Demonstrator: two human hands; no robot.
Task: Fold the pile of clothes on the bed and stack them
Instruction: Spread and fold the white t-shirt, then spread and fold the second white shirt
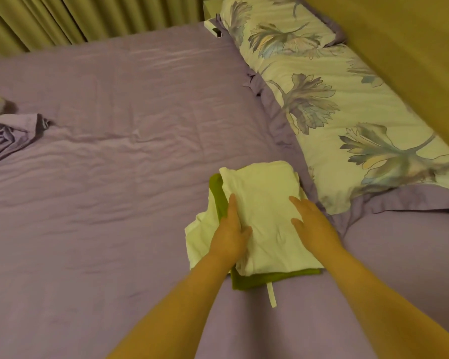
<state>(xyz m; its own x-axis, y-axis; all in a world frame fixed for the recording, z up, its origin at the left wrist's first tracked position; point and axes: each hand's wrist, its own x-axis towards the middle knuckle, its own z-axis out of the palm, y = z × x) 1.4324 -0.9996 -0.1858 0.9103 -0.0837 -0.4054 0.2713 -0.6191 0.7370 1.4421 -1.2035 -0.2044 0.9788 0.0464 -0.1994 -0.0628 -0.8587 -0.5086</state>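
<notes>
both hands, left hand (231, 229) & right hand (313, 224), flat on white garment (265, 213), long axis running away.

Dim, warm yellowish light tints everything. The wrinkled lilac bed sheet (114, 125) shows soft, shallow shadows and faint sheen at upper centre. Wide-angle distortion bends the frame edges; detail is soft, smeared at far left.

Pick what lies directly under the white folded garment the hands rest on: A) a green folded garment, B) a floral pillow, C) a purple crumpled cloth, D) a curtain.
A: a green folded garment shows beneath the white folded garment, along its near and left edges.
</notes>
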